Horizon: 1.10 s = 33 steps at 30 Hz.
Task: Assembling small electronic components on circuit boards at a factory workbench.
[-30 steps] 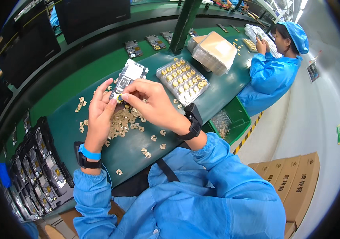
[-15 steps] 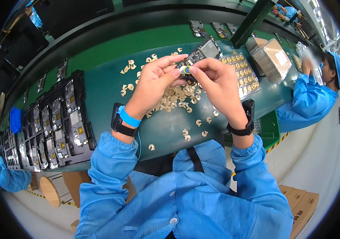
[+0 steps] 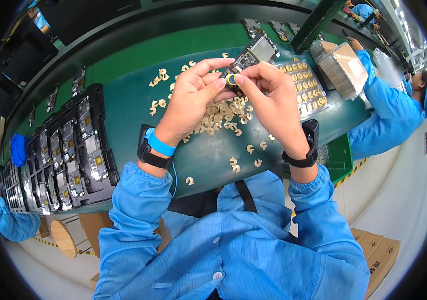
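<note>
A dark circuit board with a silver metal shield is held tilted over the bench, with my left hand closed on its lower left part. My left thumb lies beside a small round yellow-rimmed coin cell at the board's near end. Closed at that cell, my right hand has its thumb and forefinger against the cell's right edge. Beneath my hands lies a heap of small cream C-shaped pieces. Right of them is a clear tray of yellow round cells. My right fingertips are partly hidden.
A black tray of circuit boards lies at the left. More boards sit along the back by a green post. Clear plastic boxes stand at the right, near a co-worker in blue. A green bin is below the bench edge.
The yellow-rimmed cell now lies flatter against the board, and my right thumb has shifted to its edge. The board has risen slightly in view. The co-worker at right has reached an arm forward.
</note>
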### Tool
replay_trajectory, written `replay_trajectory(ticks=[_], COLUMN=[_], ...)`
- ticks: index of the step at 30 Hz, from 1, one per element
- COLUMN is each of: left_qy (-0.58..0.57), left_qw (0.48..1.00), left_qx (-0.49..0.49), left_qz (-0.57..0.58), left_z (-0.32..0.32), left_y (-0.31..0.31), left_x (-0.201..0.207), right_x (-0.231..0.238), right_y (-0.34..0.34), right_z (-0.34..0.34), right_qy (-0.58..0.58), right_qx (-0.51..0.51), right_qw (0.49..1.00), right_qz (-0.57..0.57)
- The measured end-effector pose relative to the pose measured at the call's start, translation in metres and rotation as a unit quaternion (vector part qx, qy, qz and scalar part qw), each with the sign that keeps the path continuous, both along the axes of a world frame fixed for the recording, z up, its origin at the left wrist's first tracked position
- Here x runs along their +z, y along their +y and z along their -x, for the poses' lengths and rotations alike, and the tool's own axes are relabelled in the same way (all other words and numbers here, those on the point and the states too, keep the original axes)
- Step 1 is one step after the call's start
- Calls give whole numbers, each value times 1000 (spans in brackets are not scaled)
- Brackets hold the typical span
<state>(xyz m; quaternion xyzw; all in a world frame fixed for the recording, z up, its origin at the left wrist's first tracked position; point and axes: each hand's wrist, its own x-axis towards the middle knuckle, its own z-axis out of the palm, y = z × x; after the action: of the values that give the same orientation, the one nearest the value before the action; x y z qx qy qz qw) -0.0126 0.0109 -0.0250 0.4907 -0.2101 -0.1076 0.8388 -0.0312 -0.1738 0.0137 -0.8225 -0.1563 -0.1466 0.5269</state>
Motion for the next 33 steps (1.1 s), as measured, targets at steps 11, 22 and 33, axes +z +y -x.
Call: replay_trajectory(ticks=[11,22,33], left_qy=[-5,2,3], left_qw=[1000,999,999], left_qx=[2,4,1], left_qz=[16,32,35], left_z=[1,-2,-2], left_y=[-2,-1,0], left_x=[2,-3,-2], right_x=[-4,-8,-5], right_y=[6,7,7], right_z=[-1,-5,-6], right_qy=[-33,-64,-76], right_qx=[-16,-7,-6], right_qw=[999,998,997], right_qz=[-3,-6,14])
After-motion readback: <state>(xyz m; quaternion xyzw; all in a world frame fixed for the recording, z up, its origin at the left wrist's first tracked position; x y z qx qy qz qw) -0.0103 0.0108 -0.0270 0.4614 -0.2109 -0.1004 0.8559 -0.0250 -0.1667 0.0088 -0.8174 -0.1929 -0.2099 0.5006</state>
